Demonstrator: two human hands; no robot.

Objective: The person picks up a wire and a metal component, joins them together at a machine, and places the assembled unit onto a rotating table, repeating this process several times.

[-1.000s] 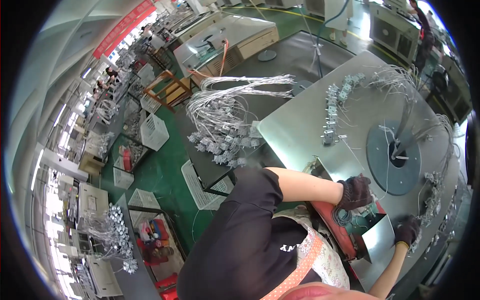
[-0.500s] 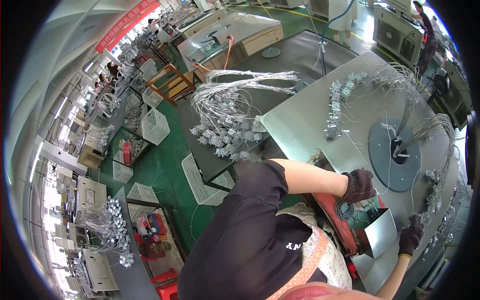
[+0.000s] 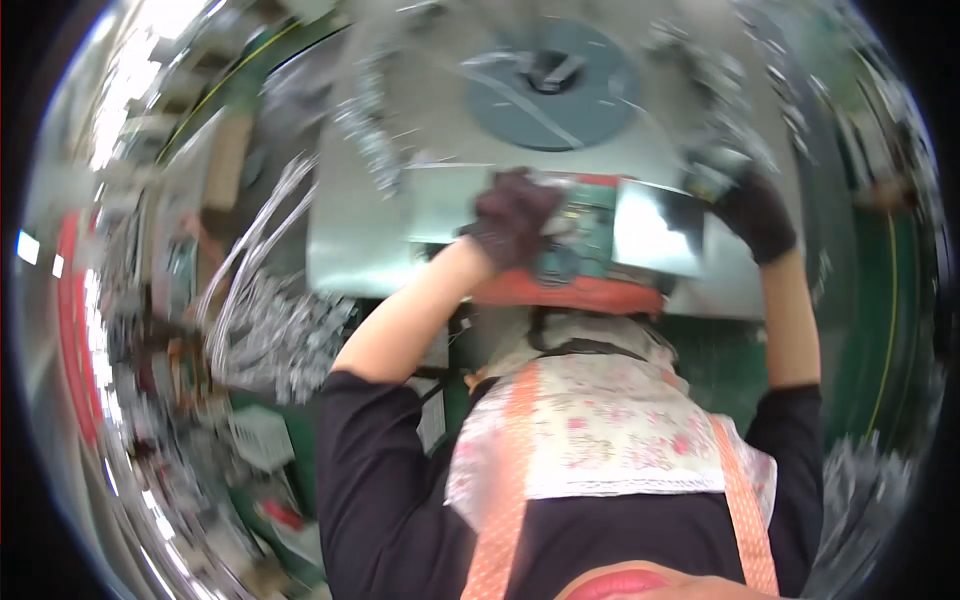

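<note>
My left hand, in a dark knit glove, is closed at the left end of a green fixture. A pale blurred piece shows by its fingertips; I cannot make out what it is. Beside the fixture's right end is a shiny sheet-metal tray. Beyond that tray my right hand, gloved too, has its fingers bent round a small pale piece, too smeared to name. Small wired metal blocks lie in a row just past it. Red padding runs along the fixture's near side.
A round grey disc with wires at its centre sits on the metal table. Another row of metal blocks lies to its left. Bundled wires with blocks are heaped at the left, above a white crate.
My view has swung round to face the table squarely, with motion blur. My left hand remains by the fixture; my right hand is by the right-hand row of blocks, its fingers now round a pale piece.
</note>
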